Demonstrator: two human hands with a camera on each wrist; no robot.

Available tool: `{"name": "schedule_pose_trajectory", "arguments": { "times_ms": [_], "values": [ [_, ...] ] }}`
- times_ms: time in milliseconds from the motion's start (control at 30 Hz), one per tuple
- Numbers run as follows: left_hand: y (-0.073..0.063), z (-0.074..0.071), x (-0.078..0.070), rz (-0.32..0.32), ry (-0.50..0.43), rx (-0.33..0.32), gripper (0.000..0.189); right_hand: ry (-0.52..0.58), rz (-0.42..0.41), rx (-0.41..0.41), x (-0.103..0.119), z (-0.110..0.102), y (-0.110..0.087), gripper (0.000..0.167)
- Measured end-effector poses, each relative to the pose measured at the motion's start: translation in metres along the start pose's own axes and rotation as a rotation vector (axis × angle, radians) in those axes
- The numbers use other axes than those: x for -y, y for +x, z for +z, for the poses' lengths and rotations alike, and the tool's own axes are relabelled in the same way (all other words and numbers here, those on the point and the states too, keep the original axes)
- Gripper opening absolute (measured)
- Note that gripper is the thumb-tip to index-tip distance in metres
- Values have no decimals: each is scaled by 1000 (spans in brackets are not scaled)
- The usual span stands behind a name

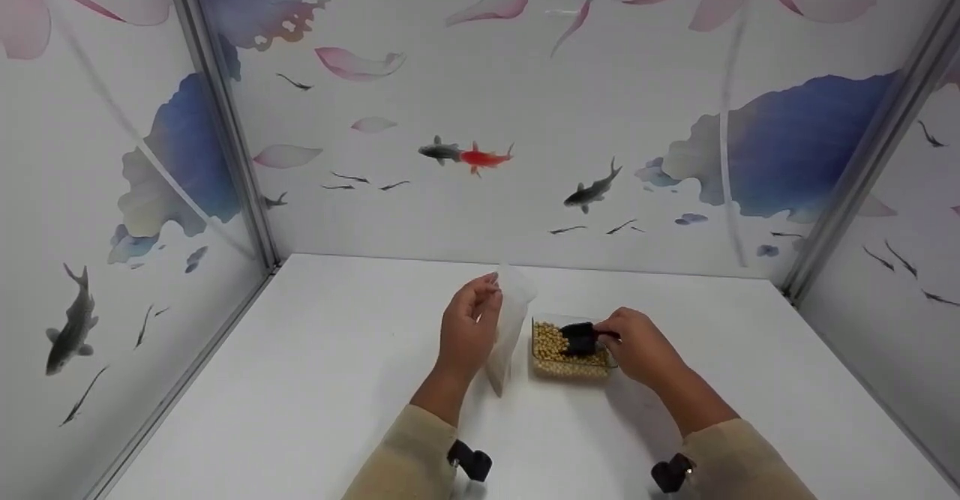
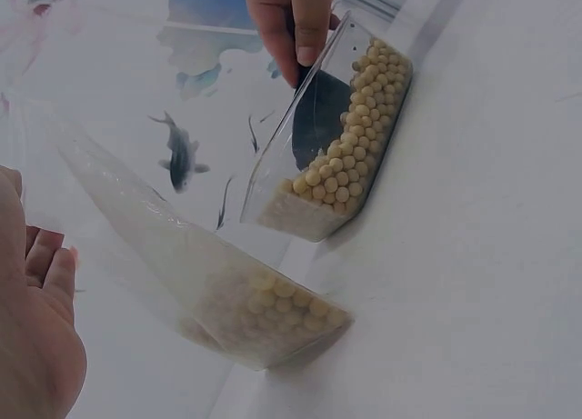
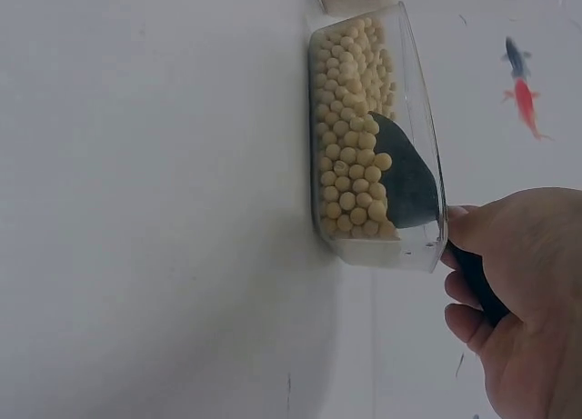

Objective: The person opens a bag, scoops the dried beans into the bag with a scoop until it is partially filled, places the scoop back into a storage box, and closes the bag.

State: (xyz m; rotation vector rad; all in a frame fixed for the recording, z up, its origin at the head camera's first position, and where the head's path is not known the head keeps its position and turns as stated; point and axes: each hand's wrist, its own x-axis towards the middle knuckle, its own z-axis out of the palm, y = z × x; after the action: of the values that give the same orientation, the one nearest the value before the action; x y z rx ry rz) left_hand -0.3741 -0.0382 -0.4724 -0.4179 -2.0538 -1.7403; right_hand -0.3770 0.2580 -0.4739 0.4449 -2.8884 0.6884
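My left hand (image 1: pixel 470 325) pinches the top of a translucent plastic bag (image 1: pixel 510 320), which stands upright on the table. Soybeans (image 2: pixel 282 305) fill the bag's lower corner in the left wrist view. To the right of the bag sits a clear rectangular container (image 1: pixel 574 369) holding many more soybeans (image 3: pixel 350 146). My right hand (image 1: pixel 641 346) grips the handle of a small black scoop (image 1: pixel 579 339). The scoop's blade dips into the beans inside the container, its front edge partly hidden among them.
Everything stands on a white table (image 1: pixel 315 380). A white back panel (image 1: pixel 480 215) printed with fish and petals rises behind it, and similar side panels (image 1: pixel 105 215) join it at metal posts (image 1: pixel 225 125).
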Motion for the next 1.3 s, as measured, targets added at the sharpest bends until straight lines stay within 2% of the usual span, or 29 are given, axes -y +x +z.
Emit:
{"name": "schedule_pose_trajectory", "arguments": {
  "times_ms": [233,433,700,967,1300],
  "values": [
    [-1,0,-1,6,-10,15,21,25,-4,34,5,7,7,29],
    [-1,2,1,5,1,14,22,60,24,43,3,13,8,29],
    [0,2,-1,6,3,12,21,92,37,14,2,18,7,30],
    [-1,1,3,26,1,16,21,190,62,-26,-2,24,3,31],
    [-1,0,-1,19,7,16,17,240,40,-59,-9,22,1,33]
  ]
}}
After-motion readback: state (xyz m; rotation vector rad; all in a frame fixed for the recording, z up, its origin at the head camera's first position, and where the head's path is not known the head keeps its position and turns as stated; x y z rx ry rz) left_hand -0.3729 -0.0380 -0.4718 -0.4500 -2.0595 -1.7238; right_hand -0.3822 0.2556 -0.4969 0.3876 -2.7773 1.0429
